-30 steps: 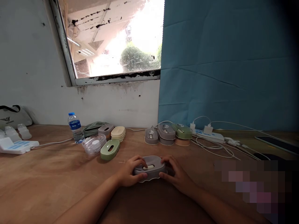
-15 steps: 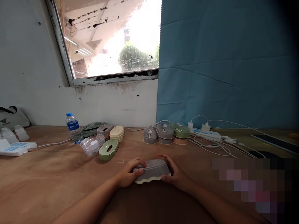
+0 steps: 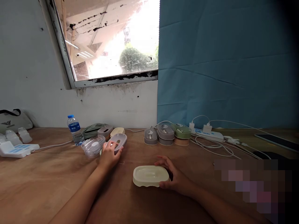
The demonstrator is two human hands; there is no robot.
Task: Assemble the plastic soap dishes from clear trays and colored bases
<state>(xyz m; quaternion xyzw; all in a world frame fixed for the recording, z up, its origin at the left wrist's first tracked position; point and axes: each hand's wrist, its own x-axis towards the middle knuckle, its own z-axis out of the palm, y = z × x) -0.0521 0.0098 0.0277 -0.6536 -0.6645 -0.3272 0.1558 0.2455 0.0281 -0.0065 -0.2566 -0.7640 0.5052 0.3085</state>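
Our left hand (image 3: 109,154) grips a gray lid (image 3: 121,143), with its fingers bent over the top and its thumb at the lid's right side. This lid sits just at the fingertips, on the side toward the back edge of the worktop (image 3: 134,151); whether it rests on anything we cannot tell. Clear plastic tubs (image 3: 93,146) are just to its left, and cream lids (image 3: 117,132) show behind it.

Our right hand (image 3: 176,179) curves loosely around the right end of a cream box (image 3: 144,175), thumb at the front side and fingers near the back rim; we cannot tell whether it is gripping. The box lies directly left of that palm, well apart from our left hand.

Along the worktop's back edge we see a water bottle (image 3: 74,127) toward the left, gray lunchboxes (image 3: 165,133) and a green lunchbox (image 3: 182,132) near the middle, and a power strip (image 3: 211,136) farther right.
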